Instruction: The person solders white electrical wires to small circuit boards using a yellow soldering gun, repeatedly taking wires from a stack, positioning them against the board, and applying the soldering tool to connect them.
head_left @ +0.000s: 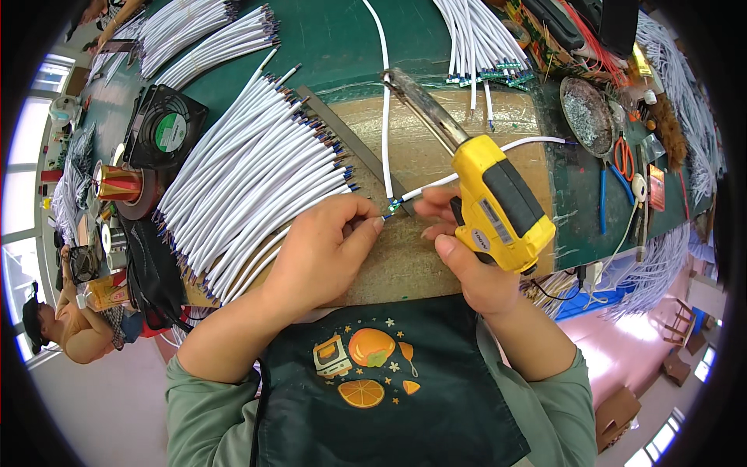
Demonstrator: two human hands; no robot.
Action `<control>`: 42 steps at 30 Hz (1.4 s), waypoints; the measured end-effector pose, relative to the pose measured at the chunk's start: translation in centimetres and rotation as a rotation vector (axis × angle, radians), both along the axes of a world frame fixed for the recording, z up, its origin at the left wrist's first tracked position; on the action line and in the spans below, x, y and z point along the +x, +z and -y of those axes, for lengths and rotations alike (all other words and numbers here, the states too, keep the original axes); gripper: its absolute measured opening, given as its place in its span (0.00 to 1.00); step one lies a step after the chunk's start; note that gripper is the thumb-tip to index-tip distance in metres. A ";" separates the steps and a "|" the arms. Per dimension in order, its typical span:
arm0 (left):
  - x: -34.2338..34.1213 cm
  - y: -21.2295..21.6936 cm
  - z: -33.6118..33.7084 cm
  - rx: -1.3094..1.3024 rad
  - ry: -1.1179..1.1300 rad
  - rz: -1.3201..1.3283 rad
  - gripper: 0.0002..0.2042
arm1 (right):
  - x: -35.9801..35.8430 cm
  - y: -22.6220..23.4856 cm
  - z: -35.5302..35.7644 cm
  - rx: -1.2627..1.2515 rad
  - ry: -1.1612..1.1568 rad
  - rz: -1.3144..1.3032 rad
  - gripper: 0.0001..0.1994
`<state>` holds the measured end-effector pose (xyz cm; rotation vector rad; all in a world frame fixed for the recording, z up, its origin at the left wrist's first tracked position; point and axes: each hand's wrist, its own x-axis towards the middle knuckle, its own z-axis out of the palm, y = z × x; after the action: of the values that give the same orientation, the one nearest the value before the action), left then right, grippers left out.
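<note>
My left hand [323,245] is closed in a pinch on a white cable, most of it hidden by the fingers; its thin wire tips show beside a small green circuit board [394,206]. Two other white cables meet at this board: one [385,132] runs away up the table, the other [436,185] goes off to the right. My right hand [471,265] grips a yellow and black soldering gun [498,202], its fingers by the trigger. The gun's dark tip points up and left, above the board and apart from it. Beside my left hand lies a wide row of white cables [257,171].
A metal bar [342,128] crosses the brown work board [436,265]. Behind are more cable bundles [194,39] and cables with green boards [486,47]. A black fan [165,128] and solder spool [120,183] stand left; a dish [587,117], pliers [603,198] and scissors [624,158] lie right.
</note>
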<state>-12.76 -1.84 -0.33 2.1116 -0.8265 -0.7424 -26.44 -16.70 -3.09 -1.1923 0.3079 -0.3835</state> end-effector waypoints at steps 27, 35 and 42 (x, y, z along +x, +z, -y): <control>0.5 -0.6 0.3 -0.095 -0.096 0.174 0.08 | 0.7 -1.4 -0.2 0.014 0.104 -0.147 0.13; 0.8 -0.8 0.3 -0.081 -0.124 0.190 0.08 | 1.0 -1.1 -0.5 0.029 0.071 -0.134 0.18; 1.0 -0.6 0.6 -0.054 -0.131 0.189 0.08 | 0.8 -1.5 -0.1 0.033 0.109 -0.137 0.17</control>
<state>-11.79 -2.43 -0.96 2.1171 -1.0840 -0.5858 -25.67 -16.57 -4.58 -1.2000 0.3645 -0.2011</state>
